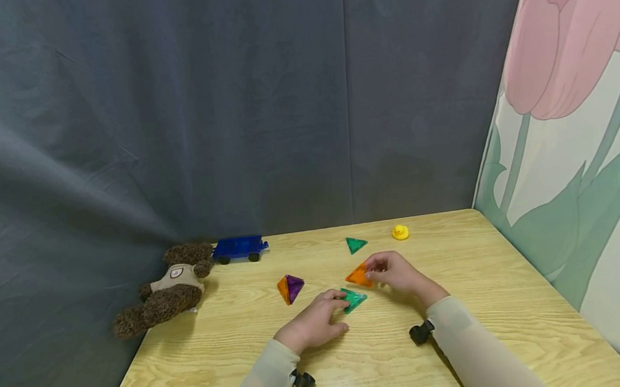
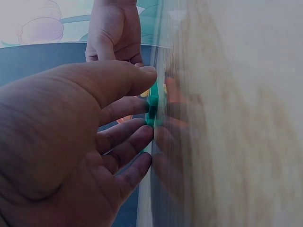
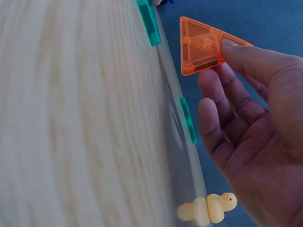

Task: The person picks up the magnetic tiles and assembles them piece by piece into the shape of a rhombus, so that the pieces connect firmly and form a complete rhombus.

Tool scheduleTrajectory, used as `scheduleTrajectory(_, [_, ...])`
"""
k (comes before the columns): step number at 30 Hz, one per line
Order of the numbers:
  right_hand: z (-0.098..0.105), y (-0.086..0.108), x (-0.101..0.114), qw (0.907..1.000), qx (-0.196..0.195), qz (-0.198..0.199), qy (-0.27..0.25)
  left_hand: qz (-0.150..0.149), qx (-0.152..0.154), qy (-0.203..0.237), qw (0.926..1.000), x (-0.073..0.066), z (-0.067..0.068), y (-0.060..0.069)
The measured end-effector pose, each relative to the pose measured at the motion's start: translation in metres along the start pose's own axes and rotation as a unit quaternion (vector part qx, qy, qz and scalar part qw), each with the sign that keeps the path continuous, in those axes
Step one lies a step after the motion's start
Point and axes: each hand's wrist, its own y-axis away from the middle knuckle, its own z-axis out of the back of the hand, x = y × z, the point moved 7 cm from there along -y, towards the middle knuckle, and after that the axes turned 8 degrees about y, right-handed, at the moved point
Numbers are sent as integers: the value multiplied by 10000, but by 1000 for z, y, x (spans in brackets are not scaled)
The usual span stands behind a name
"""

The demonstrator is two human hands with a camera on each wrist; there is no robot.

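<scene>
My right hand (image 1: 395,271) pinches a translucent orange triangular magnetic tile (image 3: 201,45) between thumb and fingertips, holding it tilted above the table. To its lower left, my left hand (image 1: 316,320) rests low over the tabletop, its fingertips touching the left side of a green triangular tile (image 1: 355,300) that lies there. The left thumb stands apart from that tile in the head view. Left of both hands sits an orange and purple piece (image 1: 291,289) that looks like triangular tiles joined at an edge. A second green triangular tile (image 1: 356,245) lies farther back.
A yellow rubber duck (image 1: 400,232) sits near the back right of the wooden table (image 1: 484,301). At the back left stands a blue toy wagon (image 1: 239,248), with a brown teddy bear (image 1: 175,282) by the left edge. A dark curtain (image 1: 285,113) hangs behind.
</scene>
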Motion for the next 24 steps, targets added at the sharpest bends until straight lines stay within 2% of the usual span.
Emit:
scheduleTrajectory(12, [-12,-1,0,9995,294,-112,-36,-31,14,29,10000,-1,1,1])
scheduleTrajectory(24, [-22,0,2,9970,743,28,-211,-55,20,180,9998,-3,2,2])
